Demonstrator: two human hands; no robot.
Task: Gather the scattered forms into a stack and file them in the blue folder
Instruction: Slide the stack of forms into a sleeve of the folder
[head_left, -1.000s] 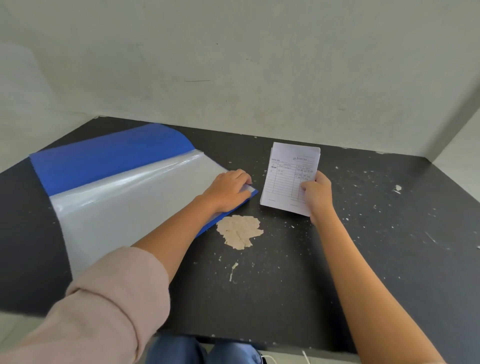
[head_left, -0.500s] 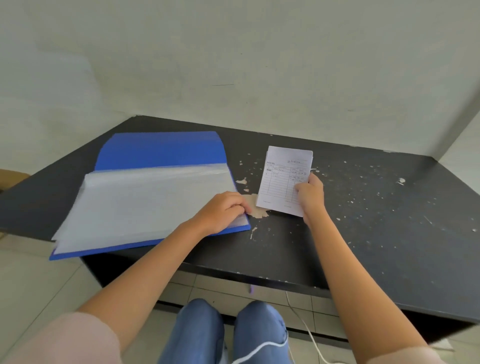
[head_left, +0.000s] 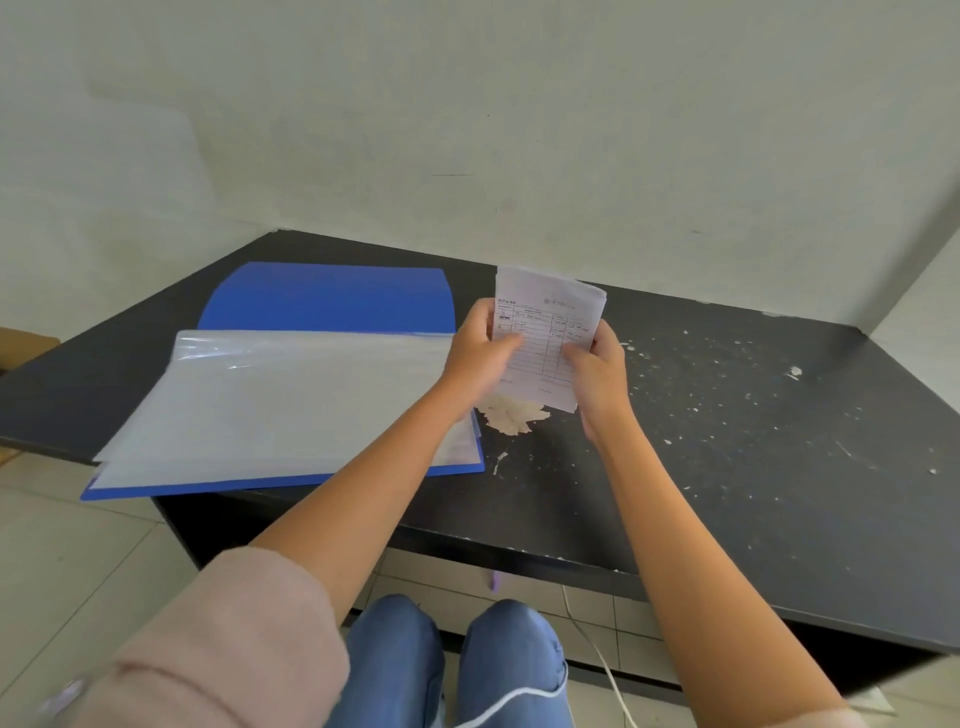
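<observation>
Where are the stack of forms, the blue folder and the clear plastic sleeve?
stack of forms (head_left: 550, 322), head view, on the printed top sheet.
blue folder (head_left: 332, 299), head view, on the open cover.
clear plastic sleeve (head_left: 280, 405), head view, on its middle.

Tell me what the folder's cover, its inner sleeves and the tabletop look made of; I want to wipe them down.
Blue folder cover: likely flexible plastic, smooth matte, with a curved top edge. Sleeves: thin clear plastic film, glossy, showing glare streaks and ripples. Table: probably painted or laminated board, matte black, with chips and a peeled pale patch. The stack of forms is plain paper.
</observation>
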